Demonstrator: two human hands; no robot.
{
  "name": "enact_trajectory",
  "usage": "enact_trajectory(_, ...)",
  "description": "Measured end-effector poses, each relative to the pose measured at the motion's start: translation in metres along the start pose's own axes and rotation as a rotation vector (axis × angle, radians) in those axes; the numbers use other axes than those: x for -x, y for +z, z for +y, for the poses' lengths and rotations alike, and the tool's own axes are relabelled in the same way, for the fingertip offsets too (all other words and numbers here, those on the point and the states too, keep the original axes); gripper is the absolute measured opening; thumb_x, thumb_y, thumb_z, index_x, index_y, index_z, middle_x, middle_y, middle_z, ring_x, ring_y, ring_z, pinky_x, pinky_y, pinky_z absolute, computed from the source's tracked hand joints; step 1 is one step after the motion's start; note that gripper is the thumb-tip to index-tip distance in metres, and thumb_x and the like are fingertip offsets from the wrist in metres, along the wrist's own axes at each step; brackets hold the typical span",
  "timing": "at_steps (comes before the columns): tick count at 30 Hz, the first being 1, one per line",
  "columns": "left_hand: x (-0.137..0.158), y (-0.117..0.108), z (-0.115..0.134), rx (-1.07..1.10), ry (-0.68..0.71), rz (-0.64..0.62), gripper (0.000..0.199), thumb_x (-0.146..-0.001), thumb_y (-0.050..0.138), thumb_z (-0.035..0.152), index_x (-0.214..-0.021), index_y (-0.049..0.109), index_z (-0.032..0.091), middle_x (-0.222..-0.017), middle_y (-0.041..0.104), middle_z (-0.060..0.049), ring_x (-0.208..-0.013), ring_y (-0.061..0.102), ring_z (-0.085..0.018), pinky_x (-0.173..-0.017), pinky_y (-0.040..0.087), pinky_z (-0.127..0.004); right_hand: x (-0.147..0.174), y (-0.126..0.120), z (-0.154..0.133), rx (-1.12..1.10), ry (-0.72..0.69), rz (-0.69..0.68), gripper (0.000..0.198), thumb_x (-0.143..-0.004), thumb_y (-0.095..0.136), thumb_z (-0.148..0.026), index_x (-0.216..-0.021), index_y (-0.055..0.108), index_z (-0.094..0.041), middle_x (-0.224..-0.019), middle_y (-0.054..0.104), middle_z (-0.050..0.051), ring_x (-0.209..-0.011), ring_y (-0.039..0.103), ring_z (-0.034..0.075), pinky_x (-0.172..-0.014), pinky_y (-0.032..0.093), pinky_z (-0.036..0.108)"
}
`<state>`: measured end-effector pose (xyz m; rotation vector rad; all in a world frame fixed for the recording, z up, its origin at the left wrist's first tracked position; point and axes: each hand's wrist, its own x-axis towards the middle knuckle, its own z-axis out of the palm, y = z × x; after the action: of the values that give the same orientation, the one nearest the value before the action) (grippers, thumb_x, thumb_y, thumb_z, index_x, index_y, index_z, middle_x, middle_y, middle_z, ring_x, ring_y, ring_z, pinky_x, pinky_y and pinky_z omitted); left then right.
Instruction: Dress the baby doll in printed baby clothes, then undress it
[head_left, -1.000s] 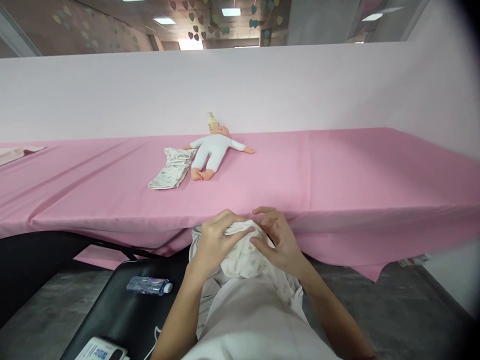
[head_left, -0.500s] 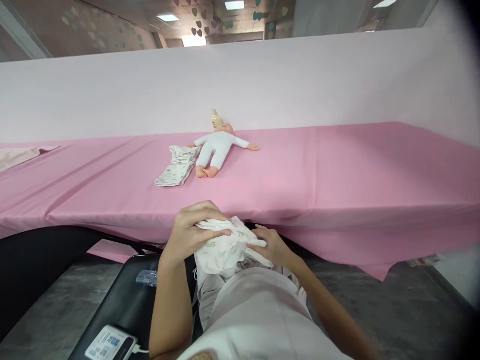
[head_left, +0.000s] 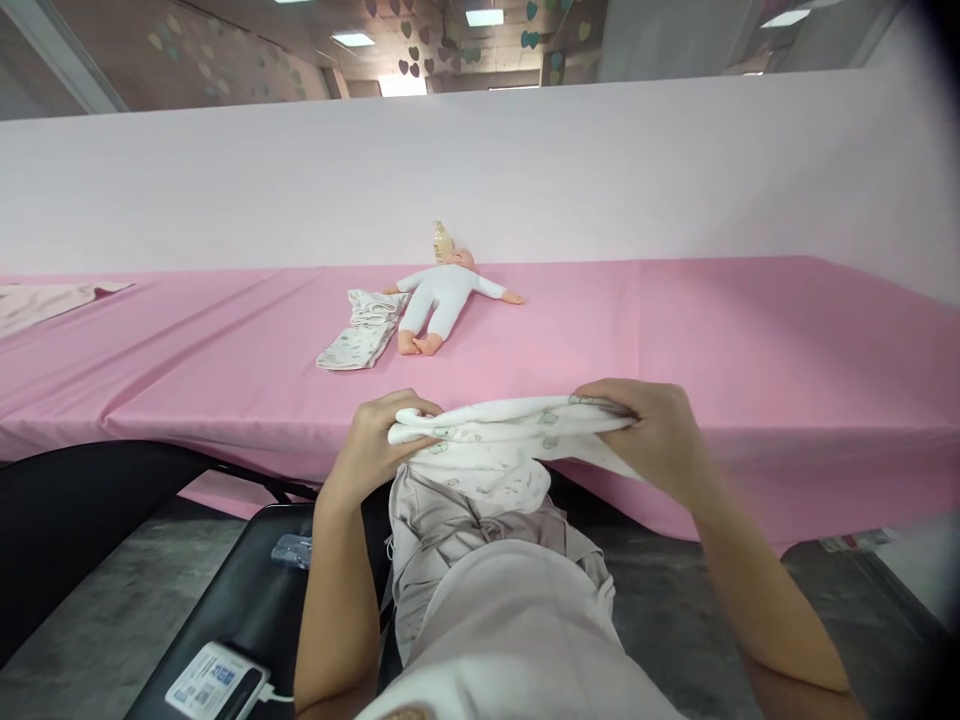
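cloth (head_left: 499, 435) gripped in hands (head_left: 367, 445), bottle (head_left: 291, 551) partly hidden

Fairly bright, diffuse indoor light is recorded. Rectangular ceiling lights (head_left: 485, 17) are seen near the top edge, and a white patch is overexposed at top centre. A soft shadow is cast across the right part of the pink cloth (head_left: 570, 340). The floor (head_left: 675, 600) is rendered dim. Slight blur is shown on the right hand (head_left: 660, 435). Wide-angle stretching is noticeable towards the sides. The 2 right-hand corners are obscured by black, soft-edged vignetting. Print on the white device (head_left: 214, 680) cannot be resolved.
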<state>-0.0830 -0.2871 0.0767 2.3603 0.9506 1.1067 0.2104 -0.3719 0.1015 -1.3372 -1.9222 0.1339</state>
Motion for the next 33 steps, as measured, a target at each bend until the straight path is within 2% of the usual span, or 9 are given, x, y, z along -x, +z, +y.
enact_trajectory(4, 0.0, -0.007, 0.006, 0.038, 0.082, 0.005, 0.009, -0.079, 0.063, 0.017, -0.083, 0.071, 0.02, -0.079, 0.059, -0.002, -0.068, 0.057, -0.012, -0.057, 0.042, -0.022, 0.013, -0.013, -0.017, 0.029, 0.007, 0.018, 0.029, -0.072, 0.051, -0.006, -0.086, 0.07, -0.023, -0.08, 0.072, -0.002, -0.065, 0.064, 0.014, -0.056, 0.045, 0.022)
enact_trajectory(7, 0.0, -0.006, 0.014, 0.062, 0.139, -0.024, 0.019, -0.08, 0.057, 0.011, -0.081, 0.073, 0.022, -0.092, 0.061, -0.004, -0.084, 0.059, -0.015, -0.071, 0.046, -0.025, 0.025, -0.025, -0.026, 0.007, 0.057, 0.044, 0.032, -0.07, 0.05, -0.005, -0.089, 0.069, -0.023, -0.081, 0.071, -0.001, -0.065, 0.063, 0.015, -0.054, 0.044, 0.023)
enact_trajectory(12, -0.001, 0.014, 0.023, 0.195, 0.12, 0.249, 0.019, -0.073, 0.055, 0.008, -0.062, 0.066, 0.019, -0.1, 0.061, -0.005, -0.094, 0.056, -0.019, -0.083, 0.045, -0.031, 0.043, -0.018, -0.036, -0.077, 0.018, -0.467, 0.019, -0.084, 0.052, -0.014, -0.097, 0.063, -0.024, -0.086, 0.069, -0.001, -0.073, 0.063, 0.016, -0.063, 0.044, 0.025)
enact_trajectory(16, -0.003, 0.03, 0.028, 0.656, 0.055, 0.415, 0.027, -0.073, 0.055, 0.014, -0.047, 0.048, 0.016, -0.077, 0.058, -0.004, -0.084, 0.056, -0.019, -0.085, 0.047, -0.035, 0.047, 0.018, -0.022, -0.18, 0.082, -0.579, 0.012, -0.091, 0.047, -0.021, -0.098, 0.056, -0.023, -0.09, 0.066, 0.0, -0.081, 0.061, 0.017, -0.07, 0.043, 0.028)
enact_trajectory(22, -0.001, 0.043, 0.045, 1.063, 0.128, -0.048, 0.057, -0.079, 0.06, 0.044, -0.037, 0.035, 0.016, -0.065, 0.048, -0.007, -0.08, 0.052, -0.021, -0.082, 0.047, -0.039, 0.04, 0.083, -0.005, -0.349, 0.001, -0.329, 0.014, -0.089, 0.046, -0.016, -0.101, 0.052, -0.02, -0.104, 0.06, 0.007, -0.099, 0.056, 0.021, -0.085, 0.046, 0.035)
enact_trajectory(25, -0.001, 0.053, 0.055, 1.192, 0.136, -0.155, 0.064, -0.075, 0.064, 0.05, -0.034, 0.029, 0.017, -0.055, 0.036, -0.005, -0.072, 0.049, -0.021, -0.078, 0.047, -0.039, 0.041, 0.106, -0.007, -0.539, -0.024, -0.222, 0.048, -0.079, 0.065, -0.023, -0.122, 0.045, -0.024, -0.125, 0.052, 0.008, -0.114, 0.051, 0.023, -0.092, 0.046, 0.036)
enact_trajectory(27, -0.002, 0.059, 0.059, 1.211, 0.094, -0.177, 0.066, -0.071, 0.068, 0.052, -0.033, 0.025, 0.017, -0.051, 0.031, -0.003, -0.069, 0.047, -0.02, -0.078, 0.048, -0.04, 0.044, 0.115, -0.007, -0.684, -0.02, -0.29, 0.063, -0.074, 0.071, -0.025, -0.13, 0.041, -0.027, -0.126, 0.053, 0.006, -0.113, 0.053, 0.023, -0.09, 0.049, 0.034)
enact_trajectory(31, -0.009, 0.062, 0.057, 1.127, -0.028, -0.164, 0.067, -0.067, 0.071, 0.052, -0.035, 0.023, 0.017, -0.056, 0.037, -0.005, -0.073, 0.049, -0.02, -0.08, 0.048, -0.042, 0.052, 0.125, -0.002, -0.896, -0.038, -0.578, 0.041, -0.074, 0.071, -0.03, -0.113, 0.058, -0.027, -0.104, 0.064, 0.001, -0.095, 0.063, 0.02, -0.079, 0.053, 0.03)
enact_trajectory(33, -0.013, 0.059, 0.053, 1.062, -0.052, -0.123, 0.064, -0.069, 0.07, 0.048, -0.037, 0.025, 0.017, -0.062, 0.044, -0.006, -0.078, 0.051, -0.021, -0.086, 0.047, -0.043, 0.055, 0.128, 0.002, -0.817, 0.045, -0.529, 0.04, -0.068, 0.077, -0.033, -0.104, 0.062, -0.025, -0.097, 0.067, 0.0, -0.088, 0.065, 0.019, -0.073, 0.054, 0.029)
